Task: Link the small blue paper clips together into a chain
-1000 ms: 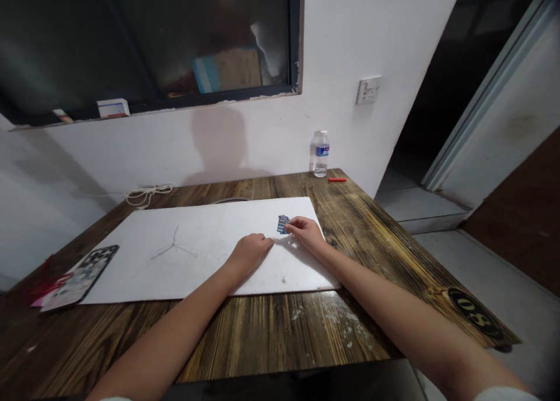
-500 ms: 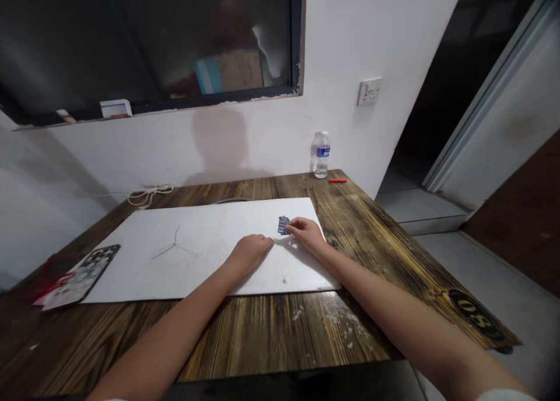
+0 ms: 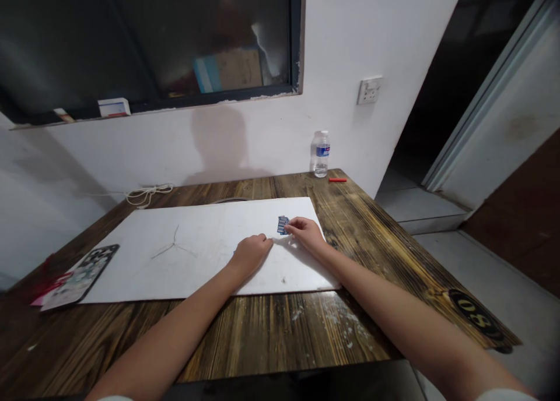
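My right hand [image 3: 305, 230] pinches a small blue-and-white striped piece [image 3: 282, 225] by its right side, above the right part of a white board [image 3: 210, 223]. It looks like a flat card or a few overlapping ones, too small to tell. To its left, my left hand [image 3: 252, 250] rests on the board with curled fingers. A tiny bluish edge shows beside that hand; whatever lies in or under it is hidden. Three thin dark lines [image 3: 174, 245] meet at one spot on the board's left half.
The board lies on a wooden table [image 3: 280, 337]. A patterned phone-like case [image 3: 83, 278] overlaps its left end. Behind are a white cable [image 3: 146, 195], a water bottle [image 3: 322, 154] and a red stick [image 3: 337, 180]. A wall with a window borders the table's back.
My left hand has shifted very slightly, and a bluish edge now shows at its left side. My right hand stays in place with the striped piece. The view has moved a little.
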A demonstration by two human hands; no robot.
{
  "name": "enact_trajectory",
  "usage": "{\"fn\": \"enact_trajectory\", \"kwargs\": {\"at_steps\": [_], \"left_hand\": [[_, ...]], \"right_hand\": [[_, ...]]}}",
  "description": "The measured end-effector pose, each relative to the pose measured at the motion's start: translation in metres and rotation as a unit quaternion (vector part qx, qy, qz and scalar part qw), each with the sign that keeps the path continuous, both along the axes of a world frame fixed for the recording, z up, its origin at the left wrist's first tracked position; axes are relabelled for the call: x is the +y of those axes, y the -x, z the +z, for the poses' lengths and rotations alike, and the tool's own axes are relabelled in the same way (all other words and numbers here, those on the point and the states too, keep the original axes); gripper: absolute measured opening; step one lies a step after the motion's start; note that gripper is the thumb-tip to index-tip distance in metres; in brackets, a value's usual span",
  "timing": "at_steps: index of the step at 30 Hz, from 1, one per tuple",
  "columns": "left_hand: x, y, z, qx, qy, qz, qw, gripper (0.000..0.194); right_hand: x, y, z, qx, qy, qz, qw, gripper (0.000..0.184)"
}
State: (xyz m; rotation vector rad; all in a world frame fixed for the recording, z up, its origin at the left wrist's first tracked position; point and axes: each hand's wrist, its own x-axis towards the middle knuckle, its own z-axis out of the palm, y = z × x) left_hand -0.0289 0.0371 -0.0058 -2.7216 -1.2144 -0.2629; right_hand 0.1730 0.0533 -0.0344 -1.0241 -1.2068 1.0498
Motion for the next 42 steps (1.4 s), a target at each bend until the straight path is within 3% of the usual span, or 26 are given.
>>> {"fn": "enact_trajectory", "kwargs": {"at_steps": [5, 12, 18, 23, 28, 31, 34, 39, 42], "left_hand": [[0.002, 0.001, -0.003, -0.066, 0.002, 0.011, 0.998, 0.024], [-0.001, -0.001, -0.002, -0.145, -0.058, -0.014, 0.988, 0.026], [-0.002, 0.000, 0.002, -0.191, -0.016, -0.060, 0.980, 0.028], [0.001, -0.001, 0.002, -0.262, -0.005, -0.006, 0.965, 0.038], [0.007, 0.000, 0.001, -0.351, 0.056, 0.038, 0.934, 0.020], [0.011, 0.001, 0.000, -0.419, 0.117, 0.084, 0.897, 0.014], [0.017, 0.002, -0.002, -0.474, 0.146, 0.127, 0.859, 0.017], [0.026, 0.006, -0.010, -0.503, 0.121, 0.132, 0.845, 0.024], [0.030, 0.007, -0.015, -0.531, 0.152, 0.135, 0.822, 0.027]], "right_hand": [[0.000, 0.001, 0.000, 0.005, 0.003, 0.001, 1.000, 0.029], [0.000, 0.001, 0.002, 0.012, 0.000, 0.009, 1.000, 0.029], [-0.001, 0.000, 0.001, -0.001, -0.005, 0.007, 1.000, 0.028], [0.000, 0.000, -0.002, -0.013, -0.010, 0.009, 1.000, 0.028], [0.001, 0.000, -0.002, -0.006, -0.004, 0.005, 1.000, 0.029], [0.001, 0.000, 0.000, -0.001, 0.001, 0.000, 1.000, 0.028], [0.000, -0.001, 0.001, 0.006, -0.001, -0.006, 1.000, 0.026], [0.000, -0.002, 0.000, 0.009, -0.005, -0.015, 1.000, 0.025], [0.001, -0.002, -0.001, 0.013, -0.005, -0.021, 1.000, 0.027]]}}
